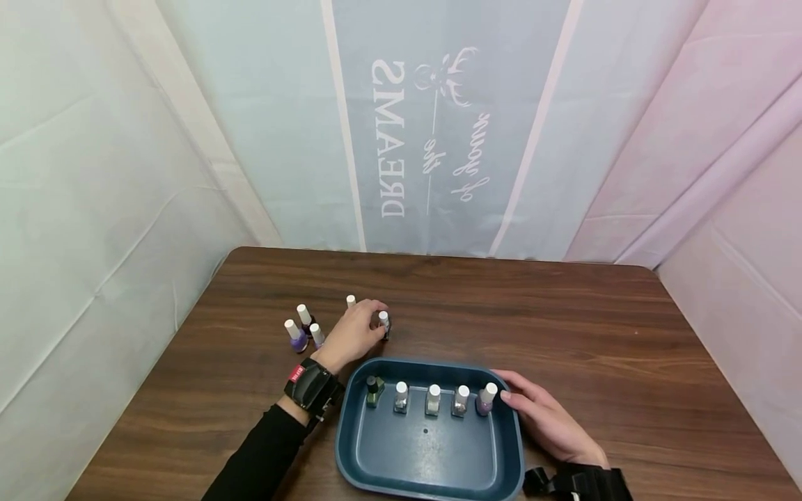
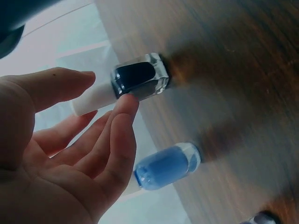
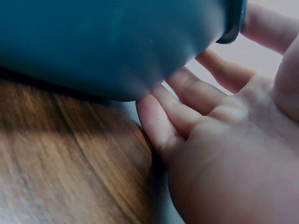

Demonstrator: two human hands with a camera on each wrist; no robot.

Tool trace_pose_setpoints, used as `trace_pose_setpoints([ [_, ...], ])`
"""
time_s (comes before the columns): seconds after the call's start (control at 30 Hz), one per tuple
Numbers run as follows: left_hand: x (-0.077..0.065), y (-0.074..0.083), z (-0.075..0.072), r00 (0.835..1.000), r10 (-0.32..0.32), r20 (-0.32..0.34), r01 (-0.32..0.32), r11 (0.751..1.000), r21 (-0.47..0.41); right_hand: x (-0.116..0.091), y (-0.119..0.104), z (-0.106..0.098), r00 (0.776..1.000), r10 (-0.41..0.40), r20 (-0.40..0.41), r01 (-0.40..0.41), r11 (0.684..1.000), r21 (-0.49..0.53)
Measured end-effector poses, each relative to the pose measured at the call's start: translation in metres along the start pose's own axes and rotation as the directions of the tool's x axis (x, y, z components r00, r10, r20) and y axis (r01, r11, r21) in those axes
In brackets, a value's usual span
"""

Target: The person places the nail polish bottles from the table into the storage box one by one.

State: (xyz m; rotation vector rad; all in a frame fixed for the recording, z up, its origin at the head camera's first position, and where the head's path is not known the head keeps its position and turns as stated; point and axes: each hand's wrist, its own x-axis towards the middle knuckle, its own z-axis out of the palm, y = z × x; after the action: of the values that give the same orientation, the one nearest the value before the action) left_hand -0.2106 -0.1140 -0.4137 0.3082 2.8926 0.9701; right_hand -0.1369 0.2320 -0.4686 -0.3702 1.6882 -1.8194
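My left hand (image 1: 354, 334) reaches past the tray's far left corner. Its thumb and fingers stand loosely either side of a white-capped, dark nail polish bottle (image 2: 135, 77), upright on the table. Beside those fingers in the left wrist view is a blue nail polish bottle (image 2: 163, 168). My right hand (image 1: 551, 421) holds the blue tray (image 1: 432, 480) by its far right corner, thumb at the rim, fingers against the outer wall. Inside, along the far side, stands a row of several bottles, from a black-capped green one (image 1: 374, 392) to a purple one (image 1: 486, 399).
Left of my left hand stand a purple bottle (image 1: 297, 337), a dark bottle (image 1: 306, 320) and another white-capped bottle (image 1: 317, 335). A white cap (image 1: 351, 300) shows behind the hand. The wooden table (image 1: 595, 327) ends at a hanging printed cloth (image 1: 432, 139).
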Motion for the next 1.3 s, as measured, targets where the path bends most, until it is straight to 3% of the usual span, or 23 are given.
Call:
trace_pose_setpoints([
  [0.27,0.005,-0.005,0.005,1.000,0.015,0.024,-0.015,1.000,0.010,-0.001,0.002,0.001,0.999,-0.038,0.005,0.038,0.999,0.014],
  [0.5,0.005,-0.010,0.008,1.000,0.005,0.020,-0.005,1.000,0.019,-0.001,0.003,0.002,1.000,-0.023,-0.006,0.023,1.000,0.010],
  [0.7,0.005,-0.011,0.010,1.000,-0.011,0.006,0.011,1.000,-0.020,-0.001,0.004,0.001,0.999,-0.046,-0.003,0.046,0.999,0.006],
  [1.3,0.003,-0.013,0.011,1.000,-0.027,0.000,0.027,0.999,-0.035,-0.003,0.002,0.003,0.999,-0.004,-0.044,0.005,1.000,0.011],
])
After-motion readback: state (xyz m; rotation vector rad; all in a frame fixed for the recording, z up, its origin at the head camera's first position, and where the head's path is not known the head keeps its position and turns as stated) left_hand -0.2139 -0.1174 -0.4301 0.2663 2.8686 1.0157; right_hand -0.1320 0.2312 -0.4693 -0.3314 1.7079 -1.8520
